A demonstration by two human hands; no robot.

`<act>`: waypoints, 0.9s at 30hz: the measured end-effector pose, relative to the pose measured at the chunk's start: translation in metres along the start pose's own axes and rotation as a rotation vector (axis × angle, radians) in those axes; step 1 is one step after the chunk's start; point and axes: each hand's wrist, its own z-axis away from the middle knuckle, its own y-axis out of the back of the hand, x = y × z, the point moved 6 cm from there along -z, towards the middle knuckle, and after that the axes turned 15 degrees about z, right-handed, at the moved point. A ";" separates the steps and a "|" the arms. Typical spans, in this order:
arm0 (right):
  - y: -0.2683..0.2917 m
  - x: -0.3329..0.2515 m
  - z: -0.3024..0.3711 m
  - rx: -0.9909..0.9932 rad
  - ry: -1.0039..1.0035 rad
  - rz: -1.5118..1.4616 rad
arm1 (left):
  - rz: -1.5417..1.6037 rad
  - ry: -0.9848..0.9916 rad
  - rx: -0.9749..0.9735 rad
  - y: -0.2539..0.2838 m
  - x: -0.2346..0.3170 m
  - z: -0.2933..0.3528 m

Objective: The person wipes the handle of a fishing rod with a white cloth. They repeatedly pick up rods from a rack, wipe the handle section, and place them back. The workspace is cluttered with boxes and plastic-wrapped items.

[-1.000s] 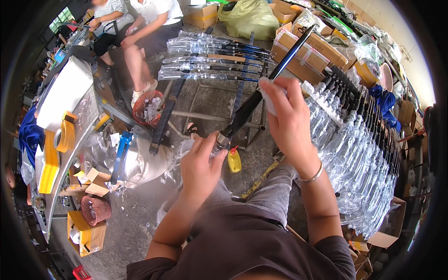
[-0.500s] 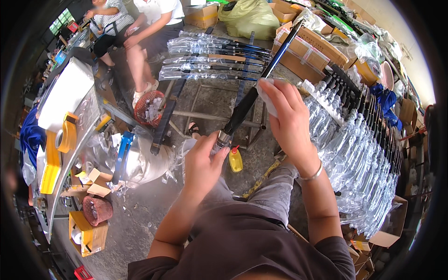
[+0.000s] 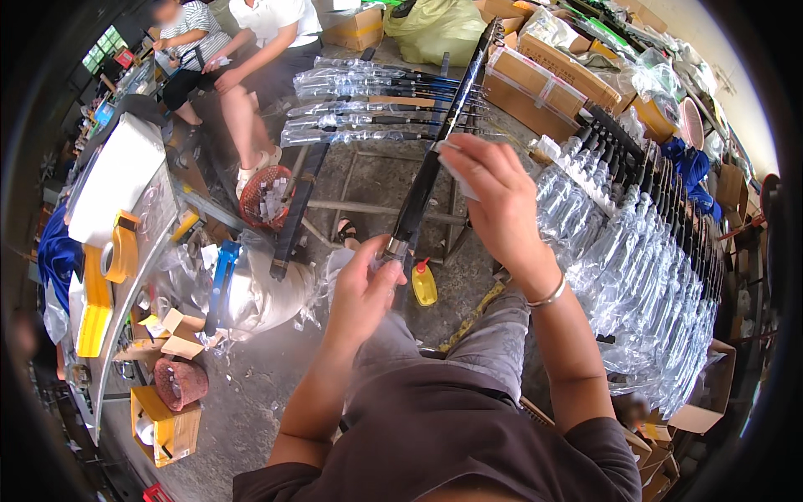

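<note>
A black collapsed fishing rod (image 3: 421, 194) slants up and away in front of me, with line guides bunched at its far tip. My left hand (image 3: 361, 289) is closed round its butt end, by the silver metal collar. A small white cloth (image 3: 457, 171) is pinched in my right hand (image 3: 500, 201), its fingers at the rod's upper handle. Whether the cloth presses on the rod there I cannot tell. Several rods in clear plastic sleeves (image 3: 351, 84) lie across a metal rack beyond the rod.
Many sleeved rods (image 3: 636, 276) lean in a row at my right. Cardboard boxes (image 3: 535, 92) and a large green sack (image 3: 431, 32) stand behind. A yellow bottle (image 3: 424, 284) is on the floor; a red basket (image 3: 266, 197) stands left, near two seated people. Tape rolls (image 3: 123, 247) lie on the left table.
The rod's far end has swung left and turned so that its line guides show. My right hand with the cloth has shifted left; my left hand keeps its hold on the butt.
</note>
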 end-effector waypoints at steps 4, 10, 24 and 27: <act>-0.009 -0.035 0.023 -0.017 0.117 -0.081 | 0.168 0.102 -0.024 -0.004 0.003 -0.001; 0.000 -0.023 0.022 -0.021 0.068 -0.244 | 0.196 0.148 -0.143 -0.003 0.001 -0.003; -0.003 0.003 0.006 -0.039 0.027 -0.238 | 0.863 0.507 -0.541 -0.023 -0.010 0.003; -0.015 -0.002 0.017 -0.012 0.021 -0.323 | 0.918 0.543 -0.578 -0.026 -0.007 0.000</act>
